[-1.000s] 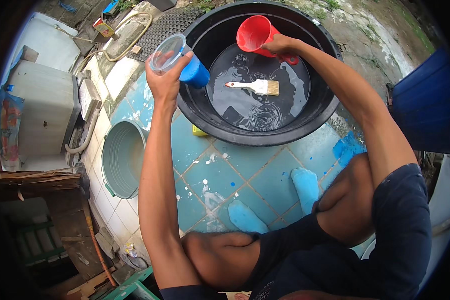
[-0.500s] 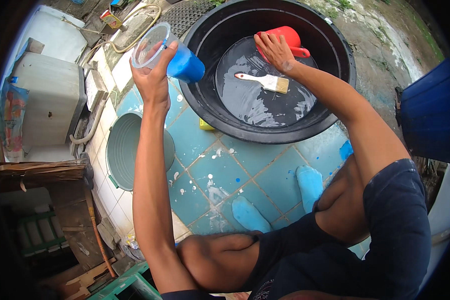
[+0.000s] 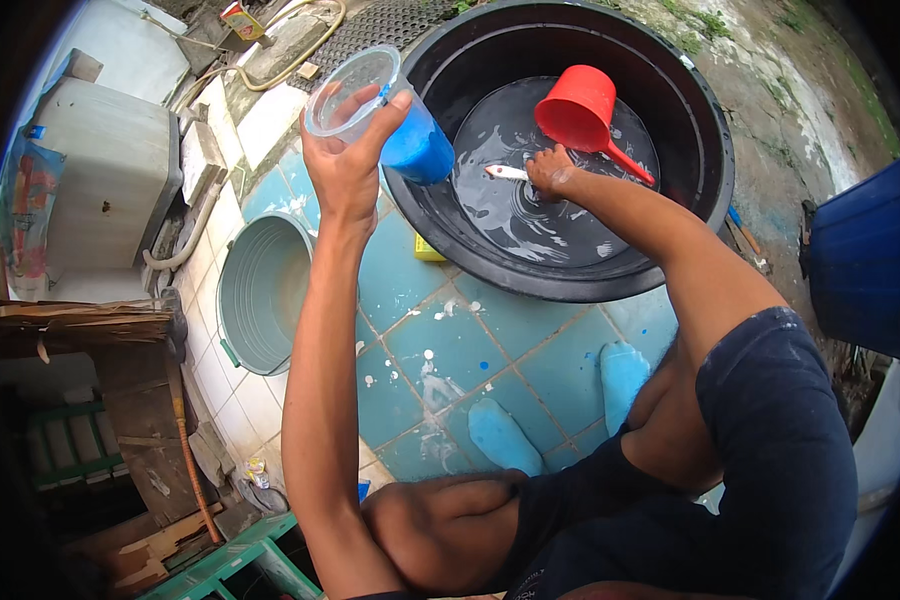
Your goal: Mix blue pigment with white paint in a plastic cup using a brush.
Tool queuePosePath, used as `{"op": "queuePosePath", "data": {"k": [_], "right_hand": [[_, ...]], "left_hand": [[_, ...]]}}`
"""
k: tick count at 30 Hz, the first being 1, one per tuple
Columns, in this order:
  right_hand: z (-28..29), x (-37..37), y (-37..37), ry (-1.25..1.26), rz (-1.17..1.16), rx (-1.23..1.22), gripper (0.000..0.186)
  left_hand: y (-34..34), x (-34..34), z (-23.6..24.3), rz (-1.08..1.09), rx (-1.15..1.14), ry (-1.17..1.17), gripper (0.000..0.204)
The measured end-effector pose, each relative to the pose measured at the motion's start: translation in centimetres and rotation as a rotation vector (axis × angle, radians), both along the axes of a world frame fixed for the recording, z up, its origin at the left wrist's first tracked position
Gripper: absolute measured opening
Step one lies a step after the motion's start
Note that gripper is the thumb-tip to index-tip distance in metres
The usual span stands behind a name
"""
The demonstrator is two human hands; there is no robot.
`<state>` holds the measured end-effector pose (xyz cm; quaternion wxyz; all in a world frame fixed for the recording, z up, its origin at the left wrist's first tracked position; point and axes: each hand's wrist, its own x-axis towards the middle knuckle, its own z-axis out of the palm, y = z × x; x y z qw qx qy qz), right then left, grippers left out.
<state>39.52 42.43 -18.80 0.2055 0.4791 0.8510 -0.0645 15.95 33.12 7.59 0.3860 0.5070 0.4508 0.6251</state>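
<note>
My left hand [image 3: 350, 165] grips a clear plastic cup [image 3: 418, 150] by its rim side; it is tilted, with bright blue paint toward its bottom. Inside a large black tub [image 3: 560, 286] with shallow water, my right hand [image 3: 552, 173] is closed over the bristle end of a paintbrush [image 3: 506, 172]. Only the brush's white handle shows; the bristles are hidden under my fingers. A red dipper [image 3: 582, 105] rests in the tub just beyond that hand, its handle slanting down to the right.
A grey-green bucket [image 3: 260, 290] stands left of my left forearm. Something yellow [image 3: 428, 249] lies beside the tub. Paint spots mark the teal tiles [image 3: 440, 370] near my blue-covered feet. A blue container [image 3: 865, 255] is at far right, and a hose [image 3: 260, 80] at upper left.
My right hand has let go of the red dipper and come down onto the paintbrush, and ripples show around it. The left hand still holds the cup. The whole view has shifted slightly.
</note>
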Motion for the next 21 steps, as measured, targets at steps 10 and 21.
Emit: {"op": "queuePosePath", "data": {"k": [10,21], "right_hand": [[3.4,0.7,1.8,0.31,-0.054,-0.064,0.046],[9.1,2.0,4.3,0.773,-0.166,0.079,0.059]], "left_hand": [[0.0,1.0,-0.4,-0.026,-0.012,0.011,0.092],[-0.3,0.4,-0.1,-0.004,-0.022,0.128,0.099]]}}
